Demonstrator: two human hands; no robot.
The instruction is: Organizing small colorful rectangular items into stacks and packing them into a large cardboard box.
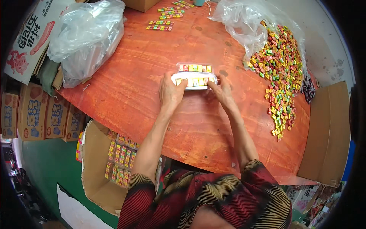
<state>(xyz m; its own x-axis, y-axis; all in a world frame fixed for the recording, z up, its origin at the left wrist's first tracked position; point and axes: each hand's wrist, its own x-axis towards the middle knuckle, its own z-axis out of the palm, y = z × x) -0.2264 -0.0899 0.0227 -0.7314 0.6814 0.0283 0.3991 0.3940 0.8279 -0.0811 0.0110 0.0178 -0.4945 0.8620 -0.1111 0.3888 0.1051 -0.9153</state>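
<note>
At the middle of the table, a clear plastic tray (192, 76) carries a row of small yellow, red and green wrapped pieces (195, 82). My left hand (170, 91) grips its left end, the thumb pressed on the pieces there. My right hand (224, 92) has hold of the opposite end, its thumb also over the row. Directly beyond lies a second clear tray (194, 64) with a similar row of pieces. Whether the two trays are joined, I cannot tell. Glare whitens part of the near tray.
A large heap of loose wrapped pieces (280, 65) spills from a clear bag (244, 23) at the right. More rows (160, 25) lie at the back left, near a bulky plastic bag (89, 34). An open carton (97, 160) below holds filled trays. Cardboard (324, 133) stands at the right edge.
</note>
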